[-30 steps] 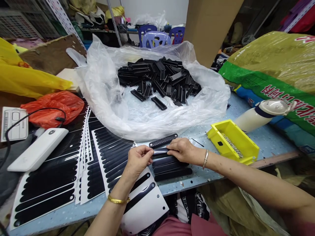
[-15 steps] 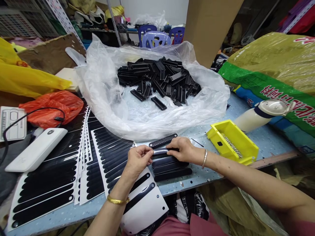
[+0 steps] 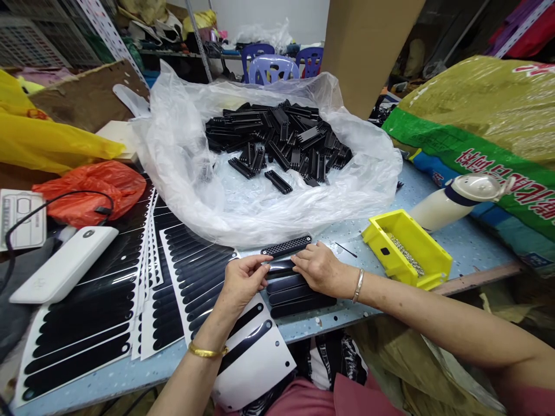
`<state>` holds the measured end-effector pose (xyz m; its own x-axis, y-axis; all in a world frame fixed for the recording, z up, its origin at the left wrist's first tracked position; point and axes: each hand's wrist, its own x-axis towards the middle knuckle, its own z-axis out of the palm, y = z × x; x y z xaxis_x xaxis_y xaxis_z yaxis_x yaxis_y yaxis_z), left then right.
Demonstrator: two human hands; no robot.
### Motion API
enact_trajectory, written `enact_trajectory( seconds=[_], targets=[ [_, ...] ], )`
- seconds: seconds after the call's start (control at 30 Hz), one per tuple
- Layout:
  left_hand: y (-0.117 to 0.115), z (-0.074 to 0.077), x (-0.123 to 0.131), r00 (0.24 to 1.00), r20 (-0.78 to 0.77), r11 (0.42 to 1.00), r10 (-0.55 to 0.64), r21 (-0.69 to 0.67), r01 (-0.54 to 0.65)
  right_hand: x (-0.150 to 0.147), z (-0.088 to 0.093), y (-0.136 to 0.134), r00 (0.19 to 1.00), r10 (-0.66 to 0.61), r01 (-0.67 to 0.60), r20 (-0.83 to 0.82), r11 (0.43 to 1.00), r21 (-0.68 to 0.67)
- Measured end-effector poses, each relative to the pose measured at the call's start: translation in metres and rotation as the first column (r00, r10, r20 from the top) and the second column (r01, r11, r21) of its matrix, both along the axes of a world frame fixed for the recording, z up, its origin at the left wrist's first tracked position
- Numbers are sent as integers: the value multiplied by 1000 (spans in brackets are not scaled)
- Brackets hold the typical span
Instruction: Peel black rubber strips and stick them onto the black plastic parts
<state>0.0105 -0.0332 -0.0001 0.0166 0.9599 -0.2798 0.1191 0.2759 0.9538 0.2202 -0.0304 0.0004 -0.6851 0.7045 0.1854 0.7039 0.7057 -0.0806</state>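
My left hand (image 3: 243, 282) and my right hand (image 3: 318, 268) pinch a glossy black strip (image 3: 280, 266) from either end, and its middle shows between my fingers. Just above it lies a black finned bar (image 3: 286, 247), close to my right fingertips. Several more black strips (image 3: 301, 294) lie side by side under my right hand. Beneath my left wrist is a white backing sheet (image 3: 249, 352) with black oblong strips on it. To the left of my left hand lie stacked sheets of black strips (image 3: 195, 271).
A clear plastic bag (image 3: 182, 179) holds a heap of black finned bars (image 3: 277, 144). A yellow bin of metal pieces (image 3: 405, 248) sits right of my right hand. A white power bank (image 3: 65, 271) lies far left. The blue speckled table (image 3: 347, 315) ends just beyond my right forearm.
My left hand has drawn slightly left, away from my right hand. The whole view has shifted slightly, and the strip stays between my hands.
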Motion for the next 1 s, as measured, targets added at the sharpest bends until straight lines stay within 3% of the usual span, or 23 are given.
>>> enact_trajectory(
  seconds=[0.13, 0.37, 0.5, 0.7, 0.83, 1.0],
  targets=[
    [0, 0, -2, 1000, -6, 1000, -15, -5, 15, 2, -3, 2, 1000, 28, -27, -12, 999, 20],
    [0, 1, -1, 1000, -3, 1000, -16, -2, 16, 11, -3, 15, 979, -9, -27, -203, 984, -175],
    [1, 3, 1, 1000, 1, 1000, -4, -3, 4, 14, -4, 16, 971, -7, -41, -240, 980, -192],
    [1, 2, 1, 1000, 4, 1000, 8, -5, -8, 3, -3, 6, 997, 67, -67, -28, 998, -3],
    [1, -1, 0, 1000, 0, 1000, 1, -4, -1, -3, 3, 3, 982, 146, -149, 121, 989, 19],
    [0, -1, -1, 1000, -5, 1000, 0, 15, 0, 3, 2, 3, 980, 183, -188, 79, 981, 49]
  ],
)
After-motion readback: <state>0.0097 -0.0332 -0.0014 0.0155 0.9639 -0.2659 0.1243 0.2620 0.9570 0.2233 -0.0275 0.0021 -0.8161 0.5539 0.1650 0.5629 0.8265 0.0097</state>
